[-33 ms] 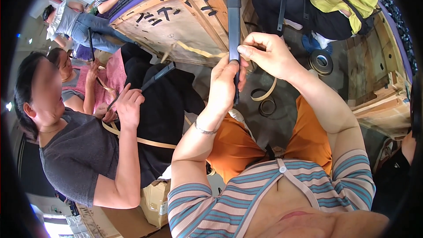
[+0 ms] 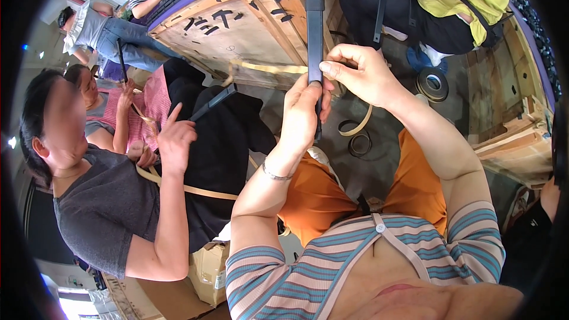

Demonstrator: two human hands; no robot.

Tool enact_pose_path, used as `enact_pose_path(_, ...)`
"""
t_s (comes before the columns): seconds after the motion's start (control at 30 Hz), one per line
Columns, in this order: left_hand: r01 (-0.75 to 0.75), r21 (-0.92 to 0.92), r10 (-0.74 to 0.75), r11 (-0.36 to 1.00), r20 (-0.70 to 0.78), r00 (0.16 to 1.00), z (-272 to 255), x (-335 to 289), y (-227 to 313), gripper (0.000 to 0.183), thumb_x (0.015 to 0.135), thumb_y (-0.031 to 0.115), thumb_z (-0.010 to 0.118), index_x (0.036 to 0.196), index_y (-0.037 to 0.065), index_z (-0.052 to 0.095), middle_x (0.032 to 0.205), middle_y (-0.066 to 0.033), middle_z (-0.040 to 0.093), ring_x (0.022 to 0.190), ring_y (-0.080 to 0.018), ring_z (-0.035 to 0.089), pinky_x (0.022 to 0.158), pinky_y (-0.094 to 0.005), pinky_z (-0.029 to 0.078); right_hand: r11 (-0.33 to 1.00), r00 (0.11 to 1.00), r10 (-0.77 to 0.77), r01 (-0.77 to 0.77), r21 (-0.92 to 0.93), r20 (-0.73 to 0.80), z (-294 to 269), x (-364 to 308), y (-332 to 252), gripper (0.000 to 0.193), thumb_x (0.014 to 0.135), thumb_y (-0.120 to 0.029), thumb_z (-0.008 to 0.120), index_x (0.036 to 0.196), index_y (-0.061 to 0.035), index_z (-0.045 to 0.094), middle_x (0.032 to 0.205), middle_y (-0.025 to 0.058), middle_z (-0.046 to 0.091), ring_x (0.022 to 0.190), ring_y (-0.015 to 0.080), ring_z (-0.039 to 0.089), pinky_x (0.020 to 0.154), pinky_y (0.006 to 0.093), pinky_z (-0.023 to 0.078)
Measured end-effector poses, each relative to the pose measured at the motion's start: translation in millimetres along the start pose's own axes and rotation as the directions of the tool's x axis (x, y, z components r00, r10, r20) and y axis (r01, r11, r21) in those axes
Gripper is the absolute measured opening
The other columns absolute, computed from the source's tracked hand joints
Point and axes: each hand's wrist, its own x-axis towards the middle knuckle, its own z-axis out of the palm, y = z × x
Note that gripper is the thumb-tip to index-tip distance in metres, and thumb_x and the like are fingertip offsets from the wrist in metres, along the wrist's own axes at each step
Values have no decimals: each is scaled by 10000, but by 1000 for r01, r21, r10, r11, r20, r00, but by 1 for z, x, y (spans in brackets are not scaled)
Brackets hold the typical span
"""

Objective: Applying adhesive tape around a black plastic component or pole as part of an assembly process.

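1. Beyond the hands: wooden crate (image 2: 228, 50), braced with battens and marked with black tape-like patches; position unchanged.
2. Upright before the crate: flat dark strap (image 2: 314, 32), belt-like, one band around its upper part. Held between the two hands; no shift seen since the preceding picture.
3. Left of the dark strap: narrow tan strip (image 2: 267, 69), running to the left hand. Changed: straighter and more level than a moment ago, its far bend moved. Judged meaning: slack swung or taken up, with work at the strap itself no further on.
4. Left hand (image 2: 301, 109): forearm raised from below, fingers closed around the dark strap, thumb laid on its front face.
5. Right hand (image 2: 358, 74): elbow bent outward, wrist turned in; thumb and forefinger narrowed at the strap's right edge. Whether anything is pinched cannot be told.
6. Co-worker's hand (image 2: 176, 136), far left: forefinger now straighter.
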Motion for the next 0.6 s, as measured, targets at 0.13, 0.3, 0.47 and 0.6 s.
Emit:
enact_pose_path(0.13,-30,31,32,999,-64,997,2,3,-2,163,888,105,366,829,33,499,536,6,405,419,-67,335,389,-203,262,1000,999,-5,6,-14,39,2,6,1,122,880,-104,522,802,-14,548,664,-2,552,617,44,490,561,201,389)
enact_pose_path(0.3,13,62,-13,998,3,1000,1,2,-2,185,867,124,358,846,17,507,576,-15,438,452,-88,373,413,-209,296,997,999,9,-13,77,51,-1,4,3,110,860,-100,518,824,-6,561,636,5,543,571,56,490,513,203,375)
enact_pose_path(0.47,103,-56,-99,993,75,992,0,-2,-3,163,846,116,377,831,14,503,560,-20,423,436,-87,355,400,-223,287,995,988,8,-24,99,153,-5,-2,-9,106,877,-99,499,838,-15,549,714,10,550,592,66,505,549,206,398)
enact_pose_path(0.6,88,-54,-80,995,140,987,-2,10,2,157,835,107,384,820,-4,493,557,-35,435,427,-96,363,402,-229,285,999,998,9,-12,39,70,-7,2,-14,99,867,-78,500,800,-13,533,675,3,526,599,56,491,561,192,371)
